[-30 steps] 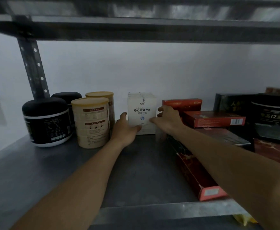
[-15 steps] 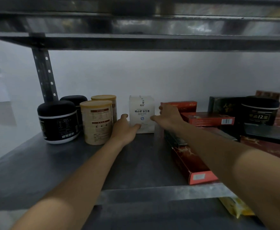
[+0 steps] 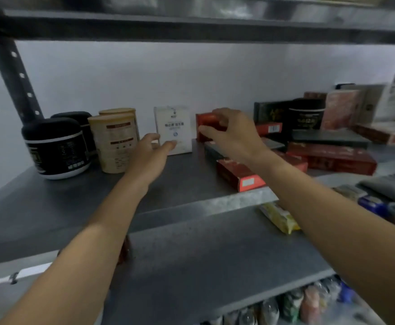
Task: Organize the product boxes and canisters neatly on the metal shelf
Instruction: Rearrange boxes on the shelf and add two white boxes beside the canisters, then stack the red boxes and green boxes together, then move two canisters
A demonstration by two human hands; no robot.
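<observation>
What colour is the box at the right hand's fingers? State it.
Red. The red box shows best in the head view, gripped by the right hand.

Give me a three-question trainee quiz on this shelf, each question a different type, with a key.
1. True or false: the white box stands between the tan canisters and the upright red box.
2. The right hand grips: A) the white box, B) the upright red box, C) a tan canister?
3. How many tan canisters stand left of the white box?
Key: 1 true; 2 B; 3 two.
</observation>
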